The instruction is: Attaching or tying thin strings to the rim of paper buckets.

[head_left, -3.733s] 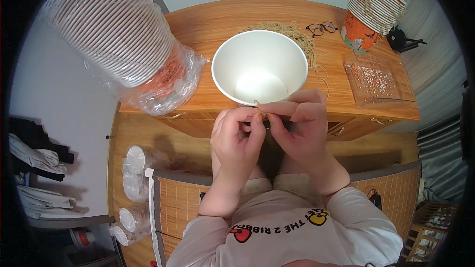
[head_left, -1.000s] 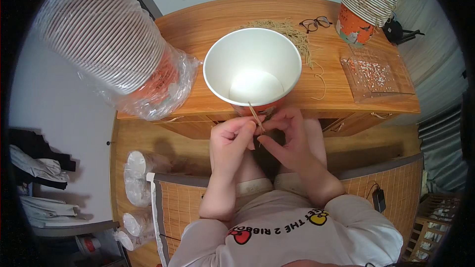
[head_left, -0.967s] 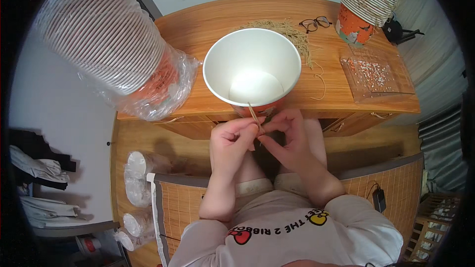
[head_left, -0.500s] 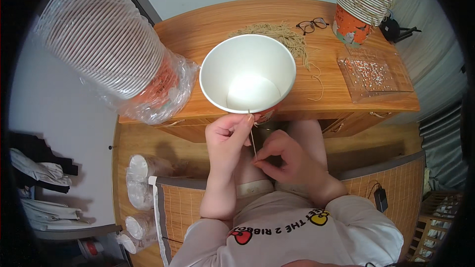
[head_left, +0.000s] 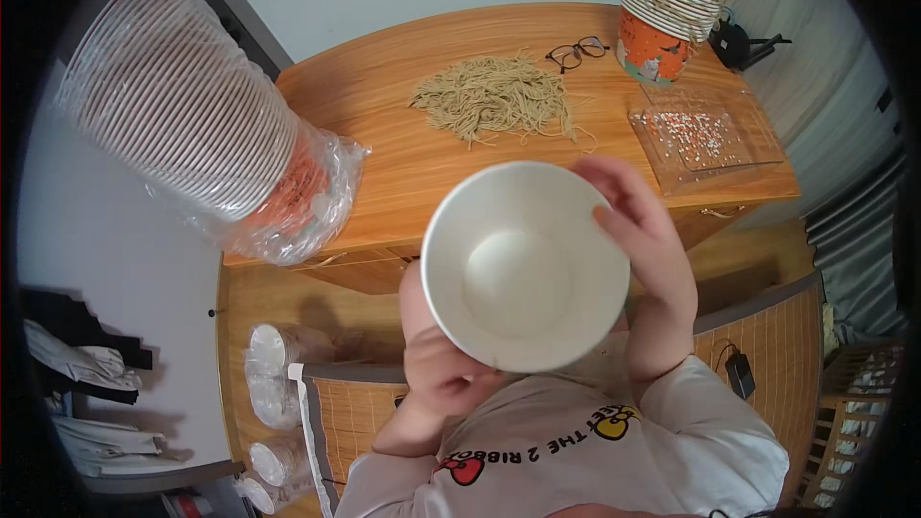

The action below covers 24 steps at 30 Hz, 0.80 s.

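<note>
A large white-lined paper bucket (head_left: 518,283) is tilted over my lap, its open mouth facing up at me. My right hand (head_left: 648,230) grips its rim at the far right, fingers curled round the edge. Close against the near left rim is my left hand (head_left: 446,374), with its fingers bent. What those fingers hold, if anything, is hidden by the hand and the bucket. A tiny tan string end seems to show at the near rim. On the desk beyond lies a heap of tan strings (head_left: 494,96).
Plastic-wrapped stacked buckets (head_left: 192,105) lean at the desk's left. Glasses (head_left: 578,54), more stacked buckets (head_left: 672,10) and a clear tray (head_left: 705,139) of small orange and white bits are at the right. Wrapped buckets (head_left: 271,388) lie on the floor.
The bucket has come off the desk's front edge toward me, over my lap. My right hand has left the string and moved up to the rim. My left hand has moved lower.
</note>
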Motion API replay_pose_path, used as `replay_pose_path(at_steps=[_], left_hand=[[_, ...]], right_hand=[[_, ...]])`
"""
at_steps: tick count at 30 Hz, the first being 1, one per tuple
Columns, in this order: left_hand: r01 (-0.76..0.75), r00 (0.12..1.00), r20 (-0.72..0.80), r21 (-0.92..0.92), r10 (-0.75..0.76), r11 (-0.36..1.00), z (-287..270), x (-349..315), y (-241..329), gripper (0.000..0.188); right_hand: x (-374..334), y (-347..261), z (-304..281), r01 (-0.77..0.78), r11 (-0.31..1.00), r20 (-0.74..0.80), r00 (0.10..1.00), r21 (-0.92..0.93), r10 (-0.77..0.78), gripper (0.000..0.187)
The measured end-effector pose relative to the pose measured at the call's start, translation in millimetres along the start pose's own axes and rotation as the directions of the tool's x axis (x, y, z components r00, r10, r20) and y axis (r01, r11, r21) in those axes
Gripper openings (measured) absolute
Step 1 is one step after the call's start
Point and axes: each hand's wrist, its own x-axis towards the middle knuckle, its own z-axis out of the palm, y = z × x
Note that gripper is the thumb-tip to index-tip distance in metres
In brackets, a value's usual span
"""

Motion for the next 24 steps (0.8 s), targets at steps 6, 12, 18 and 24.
replay_pose_path(at_steps=[6, 12, 18, 24], left_hand=[[-0.221, 0.97, 0.133, 0.151, 0.201, 0.964, 7.4, -13.0, 10.8, 0.01], [-0.098, 0.973, 0.219, 0.112, 0.072, 0.989, 20.0, -3.7, 17.4, 0.007], [-0.391, 0.904, 0.251, 0.157, 0.347, 0.907, 23.9, -2.1, 10.0, 0.013], [-0.42, 0.895, 0.227, 0.142, 0.384, 0.896, 28.4, -6.1, 10.1, 0.013]], right_hand=[[-4.4, -4.5, 2.1, -0.029, 0.962, 0.098, 0.993, -0.27, 0.058, 0.037], [-2.6, -16.6, 6.0, 0.033, 0.668, 0.058, 0.998, -0.743, 0.015, 0.018], [-0.1, -19.3, 10.6, 0.151, 0.613, 0.081, 0.987, -0.775, -0.141, 0.021], [4.2, -18.3, 5.2, 0.25, 0.609, 0.18, 0.968, -0.752, -0.176, 0.025]])
